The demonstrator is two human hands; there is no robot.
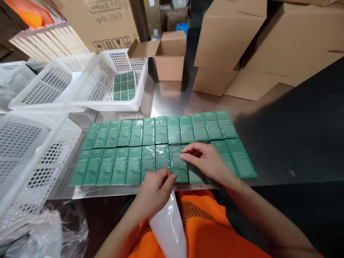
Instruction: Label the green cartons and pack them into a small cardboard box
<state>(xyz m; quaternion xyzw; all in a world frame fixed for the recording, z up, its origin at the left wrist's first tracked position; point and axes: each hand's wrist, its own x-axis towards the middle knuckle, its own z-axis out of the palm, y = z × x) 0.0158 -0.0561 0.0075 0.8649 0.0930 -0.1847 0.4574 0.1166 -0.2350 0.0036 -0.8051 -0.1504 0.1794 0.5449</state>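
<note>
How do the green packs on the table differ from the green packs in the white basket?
The green packs on the table lie in two long rows on bare metal, within reach of the right hand and left hand; the green packs in the white basket form a small block behind mesh walls, untouched. The table packs number far more. Both sets lie flat, edge to edge, and share the same green colour.

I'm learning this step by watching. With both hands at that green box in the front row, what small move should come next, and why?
Probably press the green box flat with the right hand while the left hand pulls the white strip toward the body: the strip hangs off the table edge from that box.
</note>
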